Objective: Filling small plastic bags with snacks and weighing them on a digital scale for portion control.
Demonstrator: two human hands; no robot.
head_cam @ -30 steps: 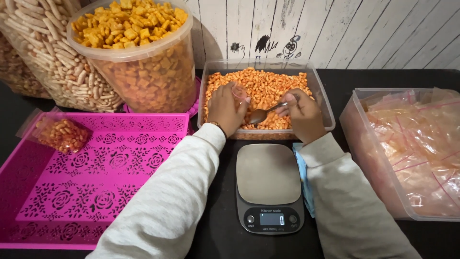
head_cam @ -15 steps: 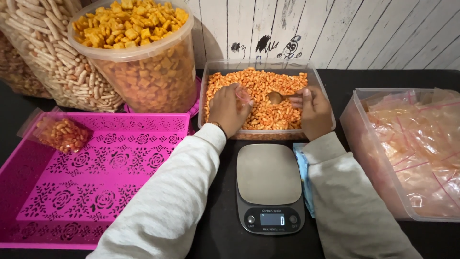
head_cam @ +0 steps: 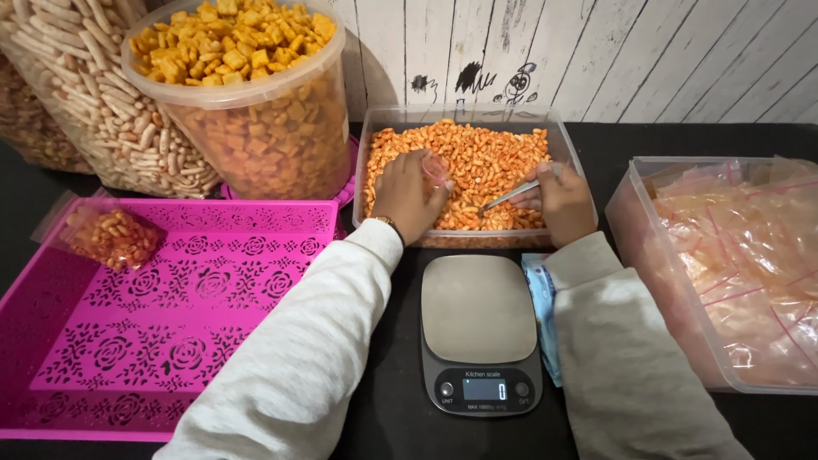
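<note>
Looking down, I see both hands inside the clear tub of orange snacks, straight ahead past the scale. The right hand is closed around a spoon, its metal handle showing while the bowl is dug down into the snacks. A second ago that spoon sat nearer the tub's middle with the hand reaching in further; now the hand has drawn back towards the near wall and the spoon lies low and angled, so I judge a scoop is being gathered rather than carried. The left hand has barely moved; it grips a small clear bag at its mouth, just above the snacks, beside the spoon.

The scale's plate is bare.

Counting: one scale, one spoon, one tub of orange snacks, one big round tub of yellow-orange squares at the back left, and at least one large bag of pale stick snacks leaning beside it, with another partly cut off at the edge. One pink tray sits on my left with one filled bag in its far corner. One clear bin of empty bags is on my right, too many to count. A blue packet lies tucked by the scale.
</note>
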